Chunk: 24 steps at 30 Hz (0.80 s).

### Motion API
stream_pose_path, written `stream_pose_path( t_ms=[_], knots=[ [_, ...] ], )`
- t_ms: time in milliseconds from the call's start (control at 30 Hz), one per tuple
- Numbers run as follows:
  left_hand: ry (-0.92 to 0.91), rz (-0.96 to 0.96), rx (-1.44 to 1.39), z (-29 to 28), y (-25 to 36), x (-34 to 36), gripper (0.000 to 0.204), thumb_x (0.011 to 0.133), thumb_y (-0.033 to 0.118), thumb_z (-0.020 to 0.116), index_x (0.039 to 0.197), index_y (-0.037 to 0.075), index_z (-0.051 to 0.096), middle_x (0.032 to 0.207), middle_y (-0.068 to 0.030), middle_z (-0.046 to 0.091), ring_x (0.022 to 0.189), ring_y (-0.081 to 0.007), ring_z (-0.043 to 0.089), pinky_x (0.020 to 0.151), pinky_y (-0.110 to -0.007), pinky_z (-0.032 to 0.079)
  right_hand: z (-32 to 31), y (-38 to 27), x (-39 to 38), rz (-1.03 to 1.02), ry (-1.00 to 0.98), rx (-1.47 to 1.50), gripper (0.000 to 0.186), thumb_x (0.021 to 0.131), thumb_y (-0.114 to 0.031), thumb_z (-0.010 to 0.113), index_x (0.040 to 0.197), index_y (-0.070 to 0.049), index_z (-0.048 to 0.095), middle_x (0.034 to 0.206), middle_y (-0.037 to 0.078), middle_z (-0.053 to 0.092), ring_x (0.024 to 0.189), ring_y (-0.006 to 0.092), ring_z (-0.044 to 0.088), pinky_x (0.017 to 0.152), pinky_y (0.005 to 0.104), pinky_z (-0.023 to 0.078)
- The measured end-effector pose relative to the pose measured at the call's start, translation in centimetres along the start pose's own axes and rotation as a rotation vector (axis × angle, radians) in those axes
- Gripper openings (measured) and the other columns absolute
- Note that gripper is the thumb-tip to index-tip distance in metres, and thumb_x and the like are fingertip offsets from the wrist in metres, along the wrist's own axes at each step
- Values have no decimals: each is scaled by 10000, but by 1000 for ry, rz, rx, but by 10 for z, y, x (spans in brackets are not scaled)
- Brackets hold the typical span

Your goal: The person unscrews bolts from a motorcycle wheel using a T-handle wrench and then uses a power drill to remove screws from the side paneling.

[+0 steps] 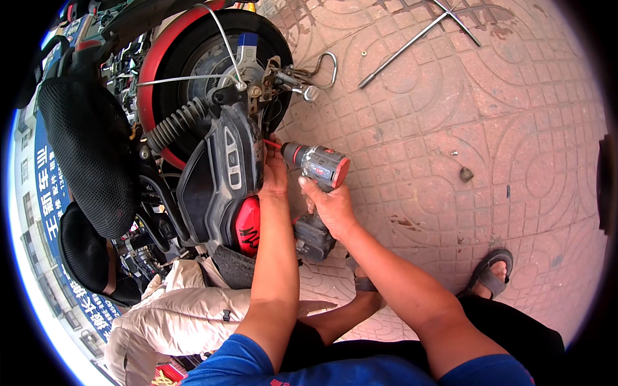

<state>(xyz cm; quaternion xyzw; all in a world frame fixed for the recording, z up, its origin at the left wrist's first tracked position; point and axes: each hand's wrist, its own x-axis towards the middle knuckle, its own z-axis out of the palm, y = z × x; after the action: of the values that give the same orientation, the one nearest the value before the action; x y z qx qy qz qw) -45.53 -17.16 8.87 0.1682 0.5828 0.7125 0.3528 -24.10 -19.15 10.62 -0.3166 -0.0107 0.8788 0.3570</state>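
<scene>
My right hand [331,206] is wrapped round the grip of a cordless drill [320,165] with a red and grey body and a black battery at its base. From its chuck a thin red bit [273,143] points left at the edge of a scooter's black plastic side cover [225,151]. Close under that edge is my left hand [275,175], its fingertips by the bit. Most of its fingers are hidden, so their grip cannot be made out. Just beyond lies the scooter's rear wheel [273,42], with a coil-spring shock absorber [177,125] beside it.
A ratchet wrench [309,94] sits by the wheel hub. On the brick paving lie a T-handle wrench [412,44], a small nut [364,53] and a dark lump [466,174]. A black mesh seat [90,154] and a beige padded cover [180,321] are at the left.
</scene>
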Motion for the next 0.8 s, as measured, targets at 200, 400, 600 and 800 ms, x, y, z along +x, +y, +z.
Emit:
stream_pose_path(
  t_ms=[200, 400, 600, 800],
  knots=[
    [-21, -23, -73, -7, -2, 6, 214, 969, 69, 691, 1177, 33, 654, 1200, -125, 704, 1153, -298, 662, 1037, -452, 539, -1, 0, 0, -27, -12, -19, 212, 944, -208, 797, 981, -43, 669, 741, -22, 618, 550, 61, 518, 485, 257, 428],
    [-17, 1, -52, -10, -5, 7, 194, 977, 83, 676, 1162, 28, 659, 1189, -130, 709, 1145, -303, 660, 1053, -461, 530, -2, -3, -1, -18, -4, -43, 223, 943, -217, 800, 981, -37, 675, 707, -30, 601, 548, 61, 514, 490, 259, 427],
    [0, 11, -43, -9, -6, 7, 159, 966, 71, 680, 1120, 34, 675, 1145, -124, 724, 1131, -301, 671, 1052, -457, 535, -2, -2, -1, -26, 0, -53, 231, 940, -214, 803, 993, -31, 673, 698, -30, 597, 547, 63, 515, 490, 267, 428],
    [24, 36, 2, -9, -7, 6, 148, 964, 69, 679, 1109, 39, 677, 1137, -118, 727, 1111, -285, 681, 1036, -443, 545, 0, -1, -4, -24, -11, -67, 198, 941, -174, 792, 980, -55, 639, 788, 5, 639, 573, 80, 550, 518, 263, 453]
  ],
)
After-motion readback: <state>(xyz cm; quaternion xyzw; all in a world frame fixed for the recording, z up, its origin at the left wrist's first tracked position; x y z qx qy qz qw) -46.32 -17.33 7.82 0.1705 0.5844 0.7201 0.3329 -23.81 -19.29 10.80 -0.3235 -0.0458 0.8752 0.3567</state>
